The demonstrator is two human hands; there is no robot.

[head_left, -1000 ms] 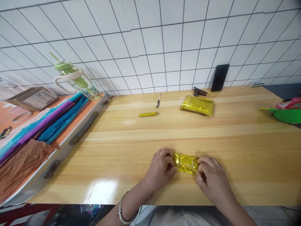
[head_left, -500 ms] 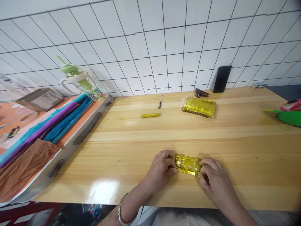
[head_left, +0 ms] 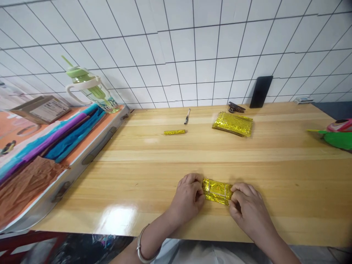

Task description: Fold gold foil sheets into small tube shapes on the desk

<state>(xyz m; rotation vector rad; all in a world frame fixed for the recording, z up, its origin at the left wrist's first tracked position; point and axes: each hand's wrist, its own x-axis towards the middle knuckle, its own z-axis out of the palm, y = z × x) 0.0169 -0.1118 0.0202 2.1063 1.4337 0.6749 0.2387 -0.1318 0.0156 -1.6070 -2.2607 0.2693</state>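
Near the front edge of the wooden table, a folded sheet of shiny gold foil paper (head_left: 217, 190) lies between my two hands, creased along its edges. The fingers of my left hand (head_left: 189, 194) pinch its left end. At its right end, my right hand (head_left: 247, 203) grips the edge between thumb and fingers. Farther back lies a thin gold foil roll (head_left: 175, 132). A stack of gold foil sheets (head_left: 233, 124) rests to the right of that roll.
A pen (head_left: 187, 116), a dark clip (head_left: 236, 107) and a black phone (head_left: 260, 92) leaning on the tiled wall are at the back. On the left, an orange-topped surface holds a green bottle (head_left: 89, 88), a cardboard box (head_left: 41, 109) and coloured crepe paper (head_left: 74, 134). A green item (head_left: 339, 138) sits right.
The view has shifted slightly. Both hands keep their pinch on the ends of the foil sheet, with only slight finger movement.
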